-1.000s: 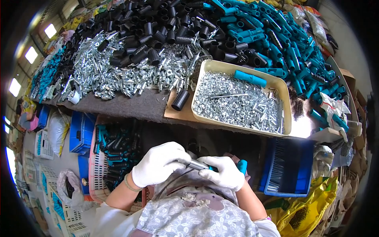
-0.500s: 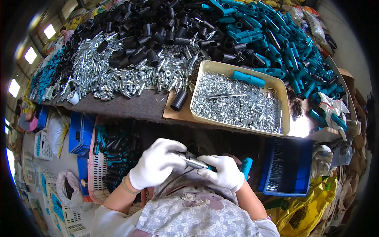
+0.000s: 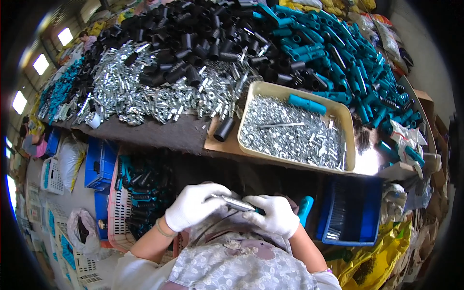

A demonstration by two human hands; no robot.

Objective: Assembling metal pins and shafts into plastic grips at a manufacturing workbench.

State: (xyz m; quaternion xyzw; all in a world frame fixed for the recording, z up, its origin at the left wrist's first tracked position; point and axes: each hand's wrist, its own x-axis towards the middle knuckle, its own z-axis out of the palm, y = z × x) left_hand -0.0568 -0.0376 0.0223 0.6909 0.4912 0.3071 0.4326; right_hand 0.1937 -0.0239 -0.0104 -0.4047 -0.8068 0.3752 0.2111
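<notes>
My white-gloved left hand (image 3: 195,207) is closed with its fingertips round the left end of a shiny metal rod-like part (image 3: 238,203), held low in front of my apron. My gloved right hand (image 3: 273,215) grips the other end, where a bit of teal shows between thumb and fingers. Just past the right hand a teal handle (image 3: 305,210) sticks up; whether it joins the metal part is hidden. Beyond both hands, at the bench's front edge, stands a cream tray (image 3: 295,162) of small silver pins with a teal sleeve (image 3: 307,104) and a thin metal rod on them.
Heaped on the bench are silver metal parts (image 3: 125,87), black tubes (image 3: 183,43) and teal handles (image 3: 333,63). One black tube (image 3: 224,129) lies left of the tray. A pink basket (image 3: 119,212) of teal-black parts stands at left, a blue bin (image 3: 351,212) at right, beside a yellow sack (image 3: 372,261).
The left hand has shifted slightly toward me and its fingers have moved along the metal part, baring more of it. The right hand keeps its grip. The whole view has tipped a little.
</notes>
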